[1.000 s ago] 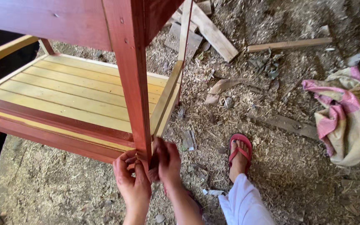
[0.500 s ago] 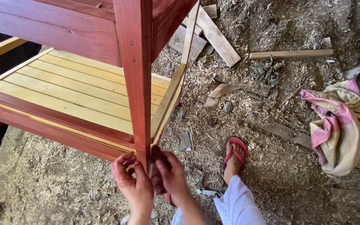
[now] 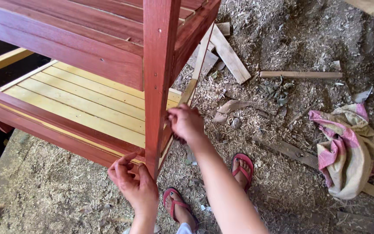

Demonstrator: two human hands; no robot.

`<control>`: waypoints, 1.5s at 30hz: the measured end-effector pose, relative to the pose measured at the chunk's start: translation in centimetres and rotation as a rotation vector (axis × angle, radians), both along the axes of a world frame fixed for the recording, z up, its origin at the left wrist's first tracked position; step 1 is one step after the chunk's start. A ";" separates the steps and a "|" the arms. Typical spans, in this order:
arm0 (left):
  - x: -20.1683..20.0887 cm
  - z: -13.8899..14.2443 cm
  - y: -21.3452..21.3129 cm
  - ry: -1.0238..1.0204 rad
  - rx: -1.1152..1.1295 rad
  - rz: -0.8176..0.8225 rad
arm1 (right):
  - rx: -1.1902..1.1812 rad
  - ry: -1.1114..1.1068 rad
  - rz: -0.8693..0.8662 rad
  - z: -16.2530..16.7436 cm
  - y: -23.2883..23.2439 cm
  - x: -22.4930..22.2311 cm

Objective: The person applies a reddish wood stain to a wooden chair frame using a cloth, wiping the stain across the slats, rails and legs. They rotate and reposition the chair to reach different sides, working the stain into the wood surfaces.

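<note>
Surroundings: the floor [image 3: 57, 195] is covered with sawdust and wood shavings. Loose wooden offcuts [image 3: 228, 54] lie behind the rack, one thin wooden strip [image 3: 300, 74] lies further right, and a crumpled pink and beige cloth [image 3: 347, 147] lies well apart on the right. The person's feet in red sandals [image 3: 243, 167] stand just beside the leg.
In the way: the upper red rail [image 3: 66, 47] hangs over the slatted shelf and hides its far part.
Materials: the wooden rack has a reddish-brown stained frame, smooth and square-edged. The lower slatted shelf [image 3: 87, 106] is of pale yellow planks that lie side by side.
Rack leg: the red leg [image 3: 159, 86] stands upright, its long axis vertical, at the near corner of the rack, its lower end near the floor.
Left hand: the left hand [image 3: 135, 184] is at the bottom of the leg, fingers slightly curled and touching the leg and the lower rail; it grasps nothing fully.
Right hand: the right hand [image 3: 186, 123] is higher, at the right side of the leg, fingers bent around something small and dark; I cannot tell what it is.
</note>
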State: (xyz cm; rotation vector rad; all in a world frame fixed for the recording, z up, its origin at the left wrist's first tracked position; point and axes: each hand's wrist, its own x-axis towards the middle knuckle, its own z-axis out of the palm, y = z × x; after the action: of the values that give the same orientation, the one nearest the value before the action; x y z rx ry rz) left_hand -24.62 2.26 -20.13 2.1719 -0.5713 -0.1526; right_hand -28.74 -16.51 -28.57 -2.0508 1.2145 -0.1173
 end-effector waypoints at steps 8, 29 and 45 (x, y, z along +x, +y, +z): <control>0.0 1.0 -0.7 0.078 -0.085 0.080 | 0.118 0.019 0.331 1.9 2.5 -1.6; -5.9 2.0 -5.8 -0.103 -0.009 0.068 | -0.098 0.020 0.449 1.4 1.1 -1.6; -8.3 -11.4 -7.2 0.015 0.255 -0.057 | -0.287 0.193 0.164 -10.0 -13.3 1.7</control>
State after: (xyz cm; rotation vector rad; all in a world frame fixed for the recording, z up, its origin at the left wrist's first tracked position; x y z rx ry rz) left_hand -32.93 -4.90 -31.56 2.3996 -0.6342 -0.2855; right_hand -26.99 -29.81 -38.57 -2.4507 1.1931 -0.0152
